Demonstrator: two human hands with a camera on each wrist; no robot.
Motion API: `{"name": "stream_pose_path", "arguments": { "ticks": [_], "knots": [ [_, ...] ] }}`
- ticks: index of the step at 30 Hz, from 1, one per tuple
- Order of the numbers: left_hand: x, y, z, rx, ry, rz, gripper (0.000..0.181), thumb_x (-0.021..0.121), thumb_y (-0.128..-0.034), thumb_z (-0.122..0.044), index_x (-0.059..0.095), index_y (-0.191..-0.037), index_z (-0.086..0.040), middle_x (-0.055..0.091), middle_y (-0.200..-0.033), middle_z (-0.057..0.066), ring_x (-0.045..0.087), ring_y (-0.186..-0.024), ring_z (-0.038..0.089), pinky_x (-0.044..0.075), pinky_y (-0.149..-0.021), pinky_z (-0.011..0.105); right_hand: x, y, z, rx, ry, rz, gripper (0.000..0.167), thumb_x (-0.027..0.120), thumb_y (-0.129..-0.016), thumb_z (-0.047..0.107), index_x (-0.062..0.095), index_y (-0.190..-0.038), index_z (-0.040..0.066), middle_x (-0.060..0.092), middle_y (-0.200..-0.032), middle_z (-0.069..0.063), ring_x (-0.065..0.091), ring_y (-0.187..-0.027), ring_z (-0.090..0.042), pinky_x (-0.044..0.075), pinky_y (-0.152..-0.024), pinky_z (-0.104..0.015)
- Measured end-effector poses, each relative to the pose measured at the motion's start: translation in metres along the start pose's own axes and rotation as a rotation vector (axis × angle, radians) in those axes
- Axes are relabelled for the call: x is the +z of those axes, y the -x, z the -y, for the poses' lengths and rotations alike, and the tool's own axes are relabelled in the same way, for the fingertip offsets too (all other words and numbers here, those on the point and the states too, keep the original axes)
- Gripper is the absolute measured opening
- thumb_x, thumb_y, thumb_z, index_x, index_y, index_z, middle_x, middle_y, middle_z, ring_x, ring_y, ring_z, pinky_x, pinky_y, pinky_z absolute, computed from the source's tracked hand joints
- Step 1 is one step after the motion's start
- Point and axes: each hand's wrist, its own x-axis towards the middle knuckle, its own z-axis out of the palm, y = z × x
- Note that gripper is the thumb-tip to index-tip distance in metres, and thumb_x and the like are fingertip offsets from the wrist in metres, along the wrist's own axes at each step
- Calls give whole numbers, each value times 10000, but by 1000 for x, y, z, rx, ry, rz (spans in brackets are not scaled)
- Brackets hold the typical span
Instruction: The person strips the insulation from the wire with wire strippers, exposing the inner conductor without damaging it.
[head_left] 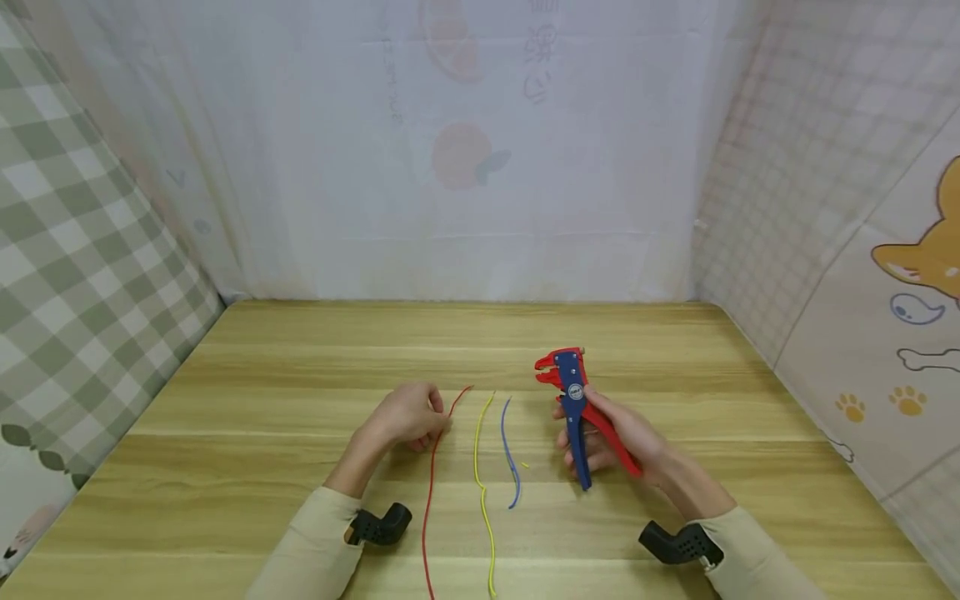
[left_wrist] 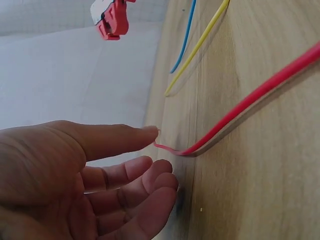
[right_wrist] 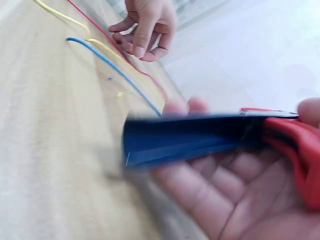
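Note:
My right hand [head_left: 611, 433] holds a red and blue wire stripper [head_left: 576, 392] by its handles, above the table and with its head pointing away from me. In the right wrist view the blue handle [right_wrist: 190, 140] lies across the fingers. At the upper part of a long red wire [head_left: 430, 500] is my left hand [head_left: 408, 417]. Its thumb and loosely bent fingers stand apart in the left wrist view, and the red wire [left_wrist: 240, 110] runs past the thumb tip; whether they touch cannot be told. Right of the red wire lie a yellow wire [head_left: 480, 458] and a shorter blue wire [head_left: 508, 454].
A tiny yellow scrap [head_left: 525, 465] lies beside the blue wire, and a tiny blue scrap [right_wrist: 110, 78] shows near it in the right wrist view. The wooden table [head_left: 300, 333] ends at a pale cloth backdrop [head_left: 337, 208], with patterned cloth at both sides.

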Motion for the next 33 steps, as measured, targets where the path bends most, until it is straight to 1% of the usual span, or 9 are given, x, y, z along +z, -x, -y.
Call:
{"name": "stream_pose_path", "arguments": {
  "ticks": [6, 9, 12, 16, 19, 23, 26, 29, 33],
  "knots": [
    [-6, -1, -2, 8, -16, -6, 186, 712, -1007, -224, 624, -927, -81, 657, -650, 55, 551, -493, 147, 479, -491, 259, -1, 7, 15, 34, 178, -192, 729, 419, -1113, 542, 453, -1449, -105, 723, -990, -58, 722, -832, -211, 631, -814, -382],
    [-6, -1, -2, 13, -10, -8, 170, 703, -1010, -230, 632, -949, -88, 674, -676, 60, 541, -496, 153, 461, -486, 261, -4, 11, 19, 22, 212, -246, 613, 505, -1107, 457, 523, -1357, -102, 721, -971, -62, 715, -798, -210, 634, -779, -388],
    [-7, -1, -1, 12, -6, -12, 157, 699, -1010, -241, 647, -993, -94, 686, -691, 63, 550, -496, 160, 460, -482, 266, -7, 14, 22, 15, 273, -286, 448, 596, -1080, 378, 604, -1179, -59, 714, -912, -59, 708, -740, -202, 629, -711, -397],
    [-7, -2, -1, 22, -17, -19, 157, 697, -1007, -247, 665, -1030, -94, 694, -695, 61, 572, -496, 166, 448, -482, 260, -3, 16, 25, 46, 504, -424, 376, 727, -990, 412, 664, -957, 43, 603, -785, 15, 557, -648, -118, 520, -602, -302],
    [-7, -3, 1, 35, -28, -25, 157, 693, -1008, -246, 676, -1029, -91, 691, -697, 53, 582, -499, 164, 428, -487, 251, 1, 14, 24, 69, 683, -504, 412, 766, -937, 484, 690, -885, 82, 528, -741, 44, 464, -658, -119, 414, -575, -285],
    [-7, -3, 2, 39, -31, -28, 175, 691, -1012, -257, 687, -1065, -90, 698, -720, 43, 595, -511, 170, 428, -495, 254, 0, 11, 19, 65, 842, -539, 468, 741, -937, 537, 662, -776, 104, 471, -662, 55, 446, -640, -138, 364, -572, -278],
    [-7, -4, 3, 37, -29, -26, 202, 692, -1014, -270, 692, -1102, -88, 710, -737, 41, 603, -519, 172, 440, -498, 257, -1, 10, 15, 46, 955, -558, 525, 730, -940, 547, 529, -674, 140, 364, -608, 70, 370, -590, -123, 305, -556, -268],
    [-8, -5, 4, 38, -34, -23, 222, 696, -1015, -285, 696, -1112, -85, 714, -742, 47, 600, -521, 168, 440, -499, 253, 0, 9, 12, 30, 1054, -571, 591, 728, -933, 565, 401, -638, 171, 292, -588, 78, 305, -564, -109, 270, -541, -262],
    [-9, -4, 3, 38, -38, -26, 236, 702, -1015, -292, 702, -1114, -78, 711, -748, 60, 597, -522, 173, 436, -500, 255, 2, 9, 10, 45, 1134, -578, 616, 735, -914, 589, 372, -622, 186, 284, -577, 86, 302, -553, -110, 264, -529, -266]
  ]
}}
